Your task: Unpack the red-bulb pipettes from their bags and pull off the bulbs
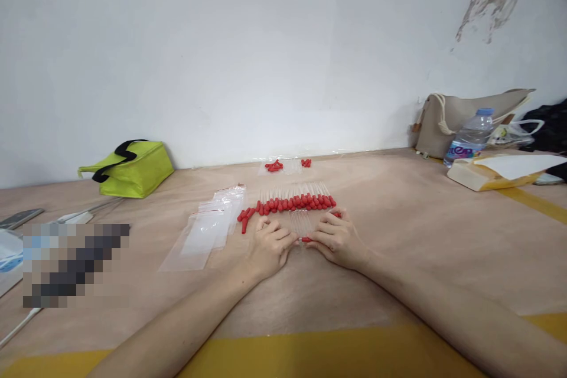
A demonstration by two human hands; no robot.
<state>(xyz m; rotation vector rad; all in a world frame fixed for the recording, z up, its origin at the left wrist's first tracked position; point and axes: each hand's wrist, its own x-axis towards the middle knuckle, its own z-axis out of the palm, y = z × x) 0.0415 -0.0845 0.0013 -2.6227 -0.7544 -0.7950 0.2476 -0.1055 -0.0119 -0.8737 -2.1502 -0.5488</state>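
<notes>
The left hand point(269, 248) and right hand point(337, 240) together pinch thin, clear droppers point(301, 222) with red rubber caps on the brown-papered bench point(407, 248).

Desk point(398, 260), paper-covered. Left hand point(270, 248) and right hand point(336, 239) pinch a clear tube bundle point(301, 223) between them. Red-capped tube row point(292, 202) just beyond; zip bags point(206, 233) left; green bag point(133, 170) by the wall.
</notes>
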